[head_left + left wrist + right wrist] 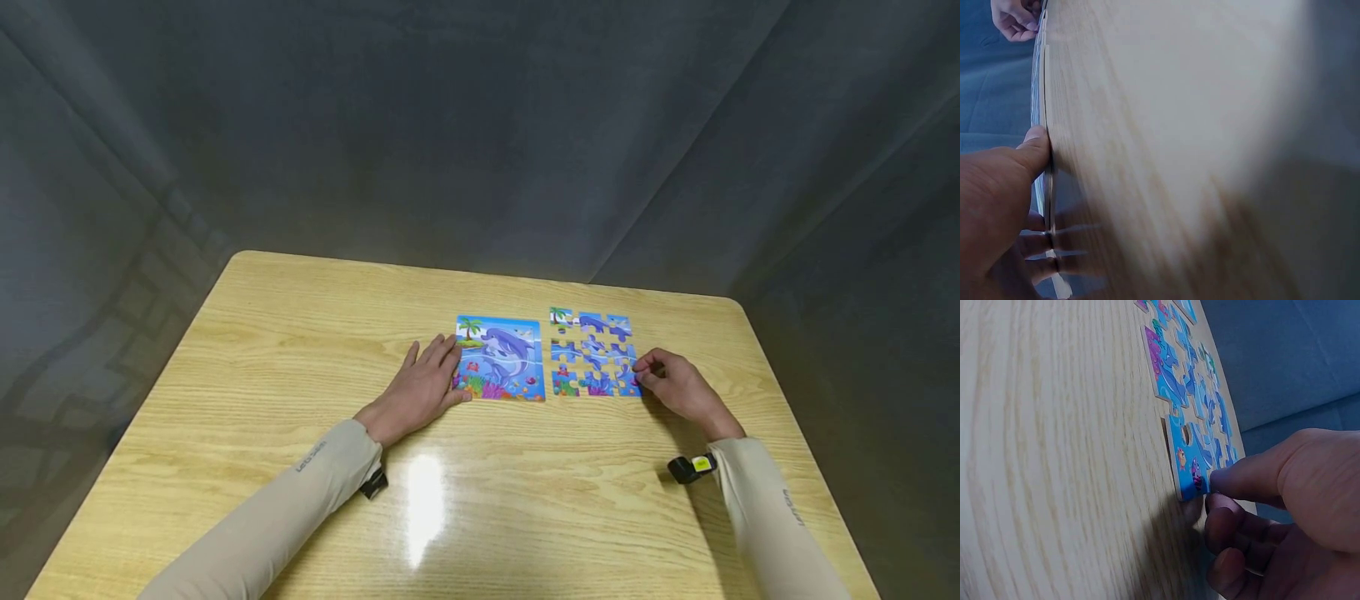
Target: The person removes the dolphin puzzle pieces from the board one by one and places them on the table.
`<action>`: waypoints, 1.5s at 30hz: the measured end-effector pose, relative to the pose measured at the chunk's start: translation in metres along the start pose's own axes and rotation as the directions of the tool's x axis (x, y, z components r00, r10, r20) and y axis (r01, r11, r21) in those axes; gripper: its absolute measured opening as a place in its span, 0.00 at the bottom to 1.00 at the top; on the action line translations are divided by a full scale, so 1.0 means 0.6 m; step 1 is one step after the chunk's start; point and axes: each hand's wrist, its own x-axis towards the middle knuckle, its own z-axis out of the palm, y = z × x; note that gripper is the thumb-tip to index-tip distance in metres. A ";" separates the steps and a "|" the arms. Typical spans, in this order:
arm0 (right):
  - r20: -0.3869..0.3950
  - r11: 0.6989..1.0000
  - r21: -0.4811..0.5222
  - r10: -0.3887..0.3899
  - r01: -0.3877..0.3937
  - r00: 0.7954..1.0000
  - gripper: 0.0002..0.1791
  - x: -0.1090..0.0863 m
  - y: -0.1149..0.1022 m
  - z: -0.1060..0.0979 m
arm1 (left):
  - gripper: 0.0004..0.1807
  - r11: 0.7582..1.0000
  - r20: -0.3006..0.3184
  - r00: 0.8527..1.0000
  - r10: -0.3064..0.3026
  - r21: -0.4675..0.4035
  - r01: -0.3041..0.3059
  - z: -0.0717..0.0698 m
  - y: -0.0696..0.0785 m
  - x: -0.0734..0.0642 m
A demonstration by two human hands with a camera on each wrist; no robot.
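Observation:
My left hand (pixel 417 388) lies spread on the table with its fingers at the left edge of a dolphin picture board (pixel 504 360). Its thumb touches the lower left corner. To the right of the board, loose jigsaw pieces (pixel 593 353) of the same dolphin picture lie in rows with small gaps. My right hand (pixel 681 388) is at their lower right corner. In the right wrist view its thumb and forefinger pinch the outer edge of a blue corner jigsaw piece (pixel 1186 464) showing small fish.
The wooden table (pixel 525 483) has a bright glare spot in front of my left hand. Dark grey curtains (pixel 450 133) hang behind and on both sides of it. A black wrist camera (pixel 692 468) sits under my right sleeve.

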 end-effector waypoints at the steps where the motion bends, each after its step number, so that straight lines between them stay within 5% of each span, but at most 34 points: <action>1: 0.002 1.000 0.001 0.001 -0.001 1.000 0.08 -0.001 0.000 0.000 | 0.47 1.000 0.004 1.000 -0.003 -0.001 0.003 0.000 0.000 0.001; 45: -0.001 1.000 -0.006 0.030 -0.030 1.000 0.10 -0.005 -0.004 0.004 | 0.47 1.000 -0.032 0.999 0.012 -0.010 -0.012 0.004 -0.006 0.003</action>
